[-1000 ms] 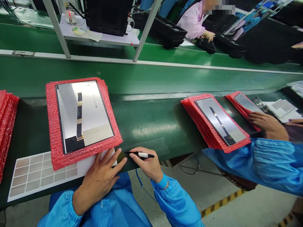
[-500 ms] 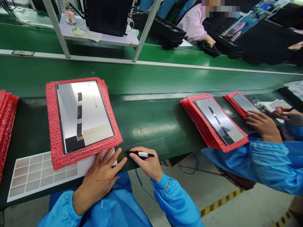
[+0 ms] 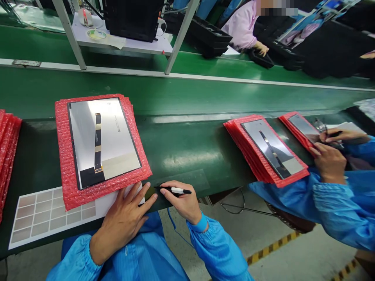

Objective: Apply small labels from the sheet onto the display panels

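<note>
Marker pen, black with a white band, sits in the right hand, held closed between thumb and curled fingers, close to its tip. The tip points at a small dark patch at the belt's edge, too shadowed to tell what it is. That short grip, with the hand low by the edge, looks well suited to fine, steady pen work. The left hand lies open and palm down, fingers spread across a white sheet with a grid of beige squares; this flat press seems a sound way to keep the sheet from creeping. Just above, partly on that sheet, a red bubble-wrap pouch carries a silver-backed display panel with a ribbon cable down its middle. More red pouches are stacked at the far left on the dark green conveyor belt. To the right, a co-worker's hands in blue sleeves work beside another pouch stack, one holding a pen. Across the belt, a person in a pink smock handles black trays beneath a white shelf.
</note>
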`<state>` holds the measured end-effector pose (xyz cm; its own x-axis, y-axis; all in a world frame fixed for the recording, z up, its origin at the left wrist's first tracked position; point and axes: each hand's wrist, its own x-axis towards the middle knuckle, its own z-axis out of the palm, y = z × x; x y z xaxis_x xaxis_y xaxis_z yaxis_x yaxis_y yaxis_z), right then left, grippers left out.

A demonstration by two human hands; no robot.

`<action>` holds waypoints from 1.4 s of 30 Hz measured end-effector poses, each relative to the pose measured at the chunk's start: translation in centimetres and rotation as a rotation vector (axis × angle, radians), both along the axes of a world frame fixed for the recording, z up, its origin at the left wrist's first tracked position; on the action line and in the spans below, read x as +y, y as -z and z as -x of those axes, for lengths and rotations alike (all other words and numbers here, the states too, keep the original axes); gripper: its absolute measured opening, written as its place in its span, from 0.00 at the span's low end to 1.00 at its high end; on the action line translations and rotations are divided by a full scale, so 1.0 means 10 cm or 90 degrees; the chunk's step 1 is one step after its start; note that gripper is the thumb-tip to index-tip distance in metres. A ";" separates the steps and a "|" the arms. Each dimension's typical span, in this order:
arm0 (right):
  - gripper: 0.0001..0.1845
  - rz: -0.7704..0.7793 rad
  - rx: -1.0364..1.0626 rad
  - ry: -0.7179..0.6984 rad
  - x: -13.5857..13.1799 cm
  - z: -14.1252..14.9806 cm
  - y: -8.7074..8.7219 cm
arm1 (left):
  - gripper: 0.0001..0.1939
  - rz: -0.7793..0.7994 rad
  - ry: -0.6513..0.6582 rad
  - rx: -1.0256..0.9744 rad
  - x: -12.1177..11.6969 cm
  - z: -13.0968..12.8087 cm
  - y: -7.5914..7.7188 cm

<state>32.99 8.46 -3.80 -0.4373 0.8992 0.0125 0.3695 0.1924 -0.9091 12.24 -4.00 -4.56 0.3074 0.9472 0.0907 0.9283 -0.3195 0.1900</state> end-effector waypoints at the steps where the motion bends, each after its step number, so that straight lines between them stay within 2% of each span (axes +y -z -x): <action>1: 0.05 0.001 0.004 0.002 0.00 0.00 0.00 | 0.32 0.001 0.001 0.000 0.00 0.00 0.00; 8: 0.05 0.031 0.017 0.012 0.00 -0.01 0.01 | 0.33 0.013 -0.002 -0.009 -0.01 0.00 0.01; 24: 0.05 -0.006 0.007 0.004 -0.01 0.00 0.01 | 0.32 0.011 -0.003 -0.012 0.01 0.00 -0.01; 42: 0.04 0.004 0.022 -0.008 0.00 0.00 -0.01 | 0.33 -0.006 -0.006 -0.013 0.01 -0.01 0.00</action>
